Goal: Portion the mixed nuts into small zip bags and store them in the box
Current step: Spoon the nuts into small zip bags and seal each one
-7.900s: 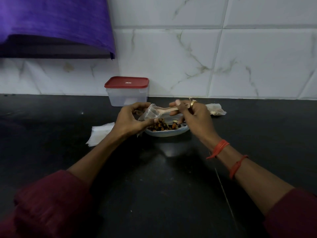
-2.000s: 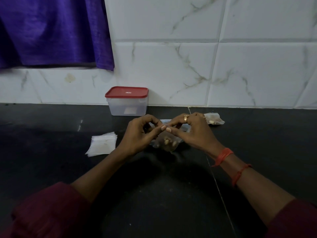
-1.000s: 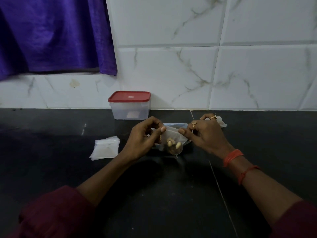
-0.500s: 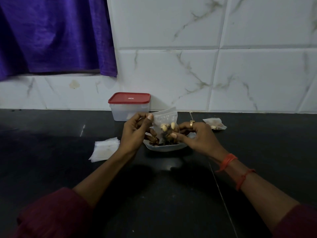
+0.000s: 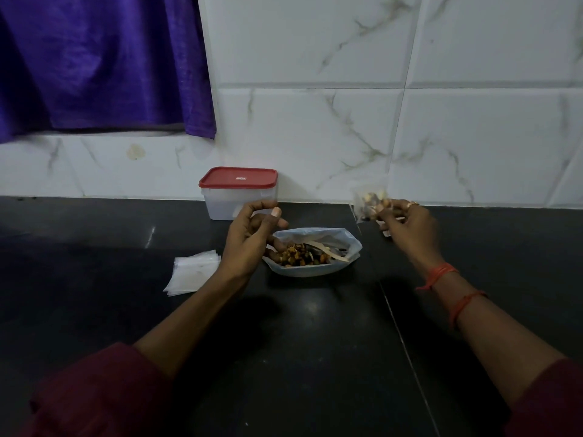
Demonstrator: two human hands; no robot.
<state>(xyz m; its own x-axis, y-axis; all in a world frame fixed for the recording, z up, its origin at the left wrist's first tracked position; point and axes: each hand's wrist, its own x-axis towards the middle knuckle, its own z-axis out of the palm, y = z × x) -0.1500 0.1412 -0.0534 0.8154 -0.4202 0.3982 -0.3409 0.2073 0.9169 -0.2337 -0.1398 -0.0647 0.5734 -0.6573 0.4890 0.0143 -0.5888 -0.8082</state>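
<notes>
Moves filled zip bag point(image 5: 367, 201) rightward off nut pouch point(image 5: 315, 272) since a moment ago, pinched in right hand point(image 5: 410, 225) above counter point(image 5: 315, 342). Leaves left hand point(image 5: 252, 238) loosely curled, empty, beside pouch, hands well apart. Shows red-lidded box point(image 5: 239, 197) closed by wall.

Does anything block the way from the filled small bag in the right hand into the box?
Yes. The red lid sits on the box, so the filled bag in the right hand cannot go in. The empty left hand is near the box.
</notes>
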